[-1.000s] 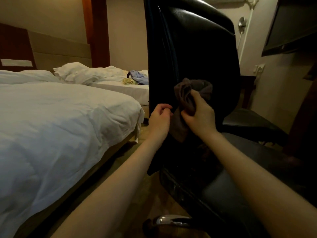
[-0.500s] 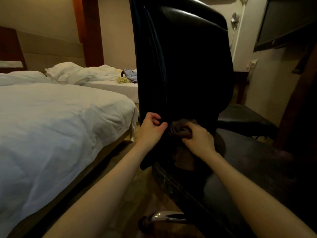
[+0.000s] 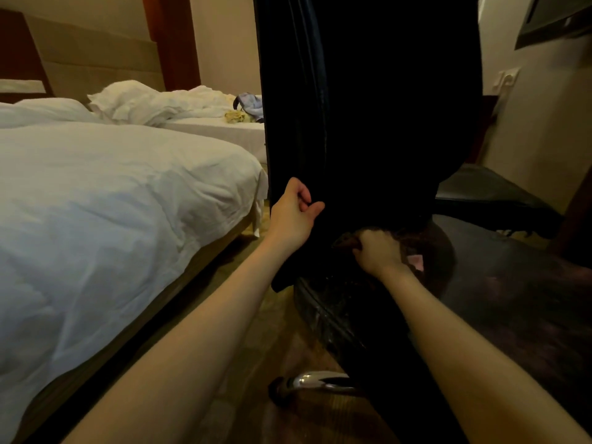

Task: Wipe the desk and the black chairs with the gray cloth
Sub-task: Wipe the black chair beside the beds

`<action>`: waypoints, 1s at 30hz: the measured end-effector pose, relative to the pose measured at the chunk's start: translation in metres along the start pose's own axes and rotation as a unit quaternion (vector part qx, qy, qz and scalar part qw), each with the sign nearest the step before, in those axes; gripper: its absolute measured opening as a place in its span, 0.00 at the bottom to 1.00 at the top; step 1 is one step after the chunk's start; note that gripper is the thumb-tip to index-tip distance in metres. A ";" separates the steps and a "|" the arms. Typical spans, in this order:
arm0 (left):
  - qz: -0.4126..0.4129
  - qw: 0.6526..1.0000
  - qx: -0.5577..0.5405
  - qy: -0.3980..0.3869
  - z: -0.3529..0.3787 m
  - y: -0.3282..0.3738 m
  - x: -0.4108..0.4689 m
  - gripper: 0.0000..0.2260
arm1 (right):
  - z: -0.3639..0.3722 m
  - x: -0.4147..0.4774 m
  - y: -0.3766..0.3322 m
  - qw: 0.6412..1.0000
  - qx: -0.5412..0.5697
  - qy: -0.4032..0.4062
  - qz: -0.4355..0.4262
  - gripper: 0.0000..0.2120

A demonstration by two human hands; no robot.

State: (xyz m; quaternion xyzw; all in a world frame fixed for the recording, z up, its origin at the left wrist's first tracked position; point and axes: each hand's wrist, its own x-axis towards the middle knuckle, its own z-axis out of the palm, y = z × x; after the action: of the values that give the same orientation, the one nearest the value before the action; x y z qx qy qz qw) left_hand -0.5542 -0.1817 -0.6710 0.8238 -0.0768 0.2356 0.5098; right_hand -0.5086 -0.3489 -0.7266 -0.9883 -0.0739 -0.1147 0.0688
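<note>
Your gray cloth (image 3: 346, 241) is soft, light and limp, so it will bunch and slip on the slick black chair (image 3: 368, 107); take it as a wad in the palm rather than by a corner. It sits low where the chair's back meets the seat, at about 4 o'clock from your left hand (image 3: 296, 213). Your right hand (image 3: 379, 253) has its fingers curled tight round that wad, pressing it to the chair. The left pinches the back's near edge, thumb in front, probably steadying it
</note>
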 end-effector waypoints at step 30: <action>-0.064 0.978 0.084 -0.181 -0.022 -0.061 -0.076 0.26 | -0.021 -0.045 -0.058 0.941 -0.100 -0.051 -0.318 0.29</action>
State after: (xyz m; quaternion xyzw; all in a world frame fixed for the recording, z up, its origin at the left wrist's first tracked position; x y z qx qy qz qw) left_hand -0.6053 -0.1429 -0.7478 0.8957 -0.0947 0.0550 0.4309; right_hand -0.5660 -0.3010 -0.7101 -0.9194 -0.3762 -0.0868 -0.0745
